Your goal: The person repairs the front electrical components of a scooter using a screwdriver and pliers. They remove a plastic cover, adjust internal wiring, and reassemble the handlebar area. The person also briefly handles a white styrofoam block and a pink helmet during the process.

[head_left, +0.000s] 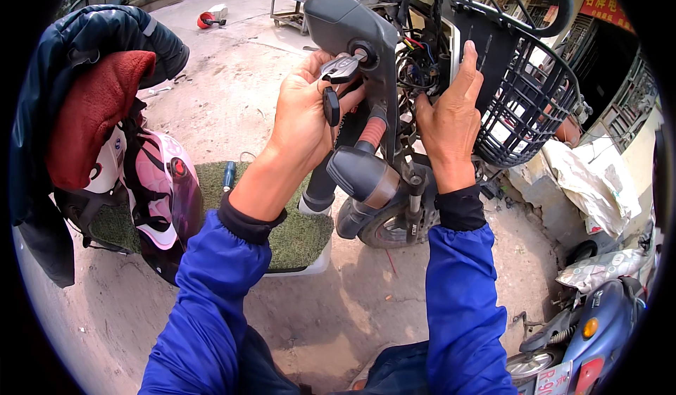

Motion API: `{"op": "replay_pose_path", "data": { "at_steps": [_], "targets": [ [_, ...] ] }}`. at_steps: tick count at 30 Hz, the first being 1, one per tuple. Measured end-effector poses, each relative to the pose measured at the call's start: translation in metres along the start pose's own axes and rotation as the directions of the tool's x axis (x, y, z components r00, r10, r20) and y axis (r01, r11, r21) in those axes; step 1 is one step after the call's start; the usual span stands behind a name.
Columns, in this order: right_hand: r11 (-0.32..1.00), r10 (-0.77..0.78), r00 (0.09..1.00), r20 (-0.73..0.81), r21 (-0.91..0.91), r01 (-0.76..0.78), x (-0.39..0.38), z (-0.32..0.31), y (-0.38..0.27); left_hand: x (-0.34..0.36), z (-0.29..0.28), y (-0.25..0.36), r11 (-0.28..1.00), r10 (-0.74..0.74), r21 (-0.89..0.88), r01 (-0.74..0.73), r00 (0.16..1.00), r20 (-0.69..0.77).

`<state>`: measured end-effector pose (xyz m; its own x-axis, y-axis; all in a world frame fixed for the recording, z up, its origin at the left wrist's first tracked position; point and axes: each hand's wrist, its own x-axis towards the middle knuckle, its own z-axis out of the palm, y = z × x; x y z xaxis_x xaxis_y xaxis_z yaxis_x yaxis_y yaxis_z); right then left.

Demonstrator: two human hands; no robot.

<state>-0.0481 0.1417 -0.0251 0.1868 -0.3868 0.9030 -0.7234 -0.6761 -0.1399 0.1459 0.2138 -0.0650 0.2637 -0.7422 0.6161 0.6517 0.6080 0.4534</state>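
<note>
My left hand (301, 106) is closed on a key (341, 68) with a black-and-silver head, its blade in the lock of a dark grey plastic scooter panel (346, 23). A black fob (331, 106) hangs from the key over my fingers. My right hand (451, 117) is open, its fingers stretched upward beside the exposed wiring (417, 67) behind the panel. Its thumb points toward the wires; whether it touches them I cannot tell. Below the panel are a red-ribbed grip (373, 131) and the front wheel (386, 232).
A black basket (524, 106) hangs at the scooter's front, right of my right hand. A teal-handled tool (229, 175) lies on the green footboard mat (296, 243). Pink helmet (158, 177), red cloth (105, 113) and dark jacket (42, 120) are on the left. A blue scooter (598, 331) stands lower right.
</note>
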Motion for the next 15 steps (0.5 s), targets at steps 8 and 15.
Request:
{"op": "replay_pose_path", "data": {
  "at_steps": [8,15],
  "targets": [
    [0.999,-0.024,0.999,-0.031,0.026,0.025,-0.001,0.003,0.003,0.003,-0.011,-0.002,0.999,-0.022,-0.04,0.024,0.999,0.05],
    [0.957,0.087,0.972,0.22,0.253,-0.143,-0.005,-0.012,0.014,0.003,0.002,-0.001,0.984,-0.038,-0.174,0.034,0.999,-0.021]
  ]
}}
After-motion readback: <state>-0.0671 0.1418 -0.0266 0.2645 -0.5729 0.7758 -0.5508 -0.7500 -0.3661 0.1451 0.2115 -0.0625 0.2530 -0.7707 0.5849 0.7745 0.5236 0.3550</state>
